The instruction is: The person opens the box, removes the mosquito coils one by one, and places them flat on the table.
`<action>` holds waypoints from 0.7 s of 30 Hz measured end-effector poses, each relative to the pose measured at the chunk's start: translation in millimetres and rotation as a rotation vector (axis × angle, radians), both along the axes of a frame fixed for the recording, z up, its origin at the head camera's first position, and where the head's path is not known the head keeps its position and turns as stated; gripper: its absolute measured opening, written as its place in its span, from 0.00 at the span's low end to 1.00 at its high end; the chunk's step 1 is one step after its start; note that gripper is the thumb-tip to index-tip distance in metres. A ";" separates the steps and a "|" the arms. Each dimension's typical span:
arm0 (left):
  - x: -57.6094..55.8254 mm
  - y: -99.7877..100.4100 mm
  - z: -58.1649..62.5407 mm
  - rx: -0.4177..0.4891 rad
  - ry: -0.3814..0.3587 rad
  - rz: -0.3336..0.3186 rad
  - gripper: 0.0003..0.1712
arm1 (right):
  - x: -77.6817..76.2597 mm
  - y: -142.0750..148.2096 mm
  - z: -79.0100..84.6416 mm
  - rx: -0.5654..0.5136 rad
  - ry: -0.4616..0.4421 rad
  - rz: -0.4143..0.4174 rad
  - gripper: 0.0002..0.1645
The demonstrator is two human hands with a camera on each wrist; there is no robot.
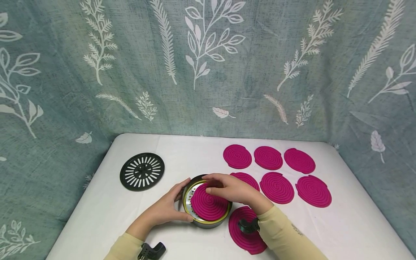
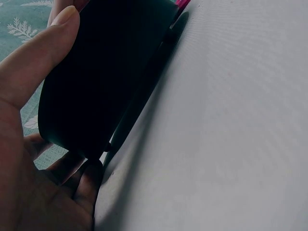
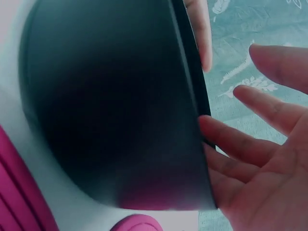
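A round dark tin with a yellow inner rim stands on the white table. Inside it a magenta mosquito coil lies over a silvery perforated plate, which shows at the left. My left hand grips the tin from the left, thumb at the near side and fingers round the far side. Above the tin's right part is my right hand, its thumb and index finger apart over the coil. In the right wrist view, other fingertips of that hand are right at the tin's rim.
A black slotted lid lies at the back left. Several magenta coils lie in rows to the right, one partly behind my right hand. Another coil is under my right wrist. A patterned curtain hangs behind the table.
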State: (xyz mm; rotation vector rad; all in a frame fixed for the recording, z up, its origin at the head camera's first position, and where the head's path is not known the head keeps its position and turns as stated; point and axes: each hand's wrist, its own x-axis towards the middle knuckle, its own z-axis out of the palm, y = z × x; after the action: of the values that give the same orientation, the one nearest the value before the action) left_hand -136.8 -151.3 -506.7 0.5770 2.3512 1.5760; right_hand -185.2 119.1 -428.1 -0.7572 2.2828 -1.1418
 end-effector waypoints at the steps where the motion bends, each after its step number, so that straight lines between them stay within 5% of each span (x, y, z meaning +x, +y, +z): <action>1: -0.1 0.2 0.0 -0.001 0.001 -0.002 0.69 | -0.5 -1.5 -0.7 0.009 0.015 0.003 0.31; 12: 0.7 0.8 0.8 -0.002 0.001 0.003 0.69 | -1.9 -13.9 -5.2 0.077 0.115 0.005 0.32; 21: 2.2 0.7 2.3 -0.010 0.003 0.010 0.70 | -3.2 -14.7 -7.0 0.073 0.071 0.007 0.32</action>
State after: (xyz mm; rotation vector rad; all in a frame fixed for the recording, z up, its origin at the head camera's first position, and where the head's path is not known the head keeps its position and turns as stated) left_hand -134.6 -150.6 -504.4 0.5665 2.3669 1.5676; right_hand -188.4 104.4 -435.1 -0.7889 2.3643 -1.0380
